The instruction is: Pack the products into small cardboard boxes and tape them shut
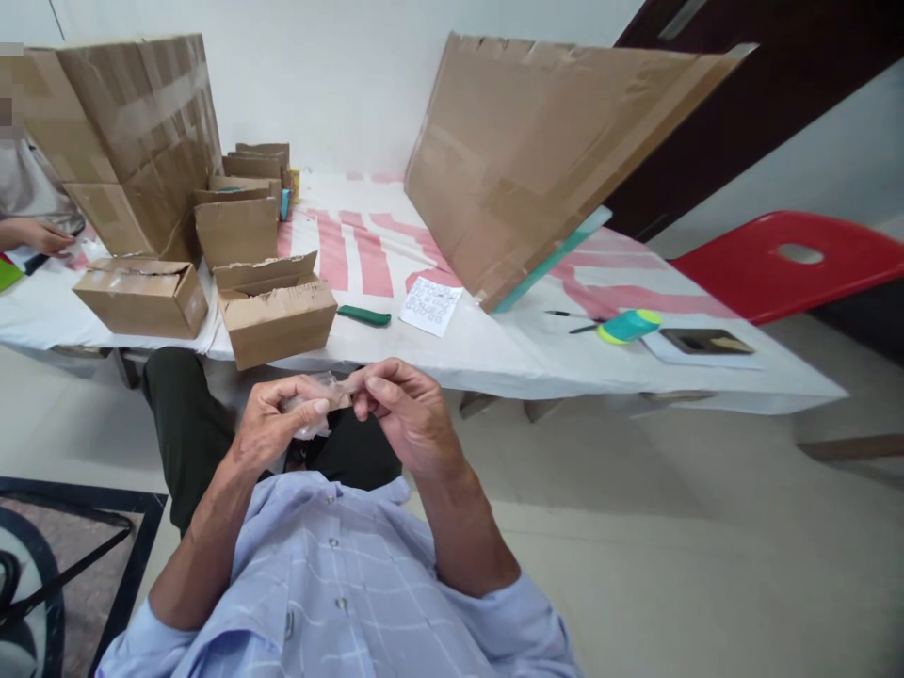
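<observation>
The left hand (272,424) has its grip closed around a crumpled clear wrap (314,428); the right hand (418,419) pinches its drawn-out end; both hold it above the lap, near the front edge of the bench (565,363); an open box (279,325) stands just beyond. A hard tug could tear the thin film; a slack left grip could drop it floorward.

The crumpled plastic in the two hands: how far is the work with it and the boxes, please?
The low taped box looks closed, probably done. In hand: crumpled plastic, held by the left hand, pinched by the right hand. Apparently left: releasing the plastic and perhaps closing the open box, whose flap stands up.
</observation>
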`<action>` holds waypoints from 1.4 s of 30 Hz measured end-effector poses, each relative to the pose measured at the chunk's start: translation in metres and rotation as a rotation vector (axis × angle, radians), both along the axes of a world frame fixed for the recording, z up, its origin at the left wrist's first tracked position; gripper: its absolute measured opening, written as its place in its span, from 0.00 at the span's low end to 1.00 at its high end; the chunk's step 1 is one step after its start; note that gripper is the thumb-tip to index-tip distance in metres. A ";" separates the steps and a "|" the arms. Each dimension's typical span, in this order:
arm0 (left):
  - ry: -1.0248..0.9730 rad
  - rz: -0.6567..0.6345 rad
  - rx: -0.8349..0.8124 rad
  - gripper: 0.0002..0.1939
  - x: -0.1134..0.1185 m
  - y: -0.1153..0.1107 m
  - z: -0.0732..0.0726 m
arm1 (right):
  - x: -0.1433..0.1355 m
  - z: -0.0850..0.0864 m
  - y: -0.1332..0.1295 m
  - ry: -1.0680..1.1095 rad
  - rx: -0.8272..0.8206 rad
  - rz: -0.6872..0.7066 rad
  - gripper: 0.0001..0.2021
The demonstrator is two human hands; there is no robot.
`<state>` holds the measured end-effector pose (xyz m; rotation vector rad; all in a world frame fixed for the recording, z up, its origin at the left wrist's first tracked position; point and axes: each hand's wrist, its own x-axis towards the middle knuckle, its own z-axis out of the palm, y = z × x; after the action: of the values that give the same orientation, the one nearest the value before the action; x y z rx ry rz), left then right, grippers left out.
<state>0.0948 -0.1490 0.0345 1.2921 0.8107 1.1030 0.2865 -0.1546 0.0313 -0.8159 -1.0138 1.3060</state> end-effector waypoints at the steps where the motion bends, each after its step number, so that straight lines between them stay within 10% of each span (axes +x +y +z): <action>1: 0.009 0.006 0.006 0.23 -0.002 -0.001 0.002 | 0.000 0.000 -0.002 -0.017 0.026 -0.012 0.19; 9: 0.077 0.022 0.102 0.24 -0.013 -0.011 0.013 | -0.007 0.004 -0.017 -0.083 0.179 -0.094 0.15; 24: 0.121 0.030 0.097 0.26 -0.026 -0.020 0.015 | 0.000 0.000 -0.012 -0.123 0.094 0.217 0.31; 31: 0.155 -0.005 0.108 0.24 -0.023 -0.021 0.007 | -0.008 -0.004 -0.010 -0.257 0.130 0.172 0.15; 42: 0.186 0.052 0.121 0.24 -0.022 -0.023 0.009 | -0.003 -0.002 -0.007 -0.252 0.139 0.187 0.17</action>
<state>0.0730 -0.1722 0.0431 1.4992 0.9316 1.0978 0.2840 -0.1620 0.0291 -0.8073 -1.3936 1.2931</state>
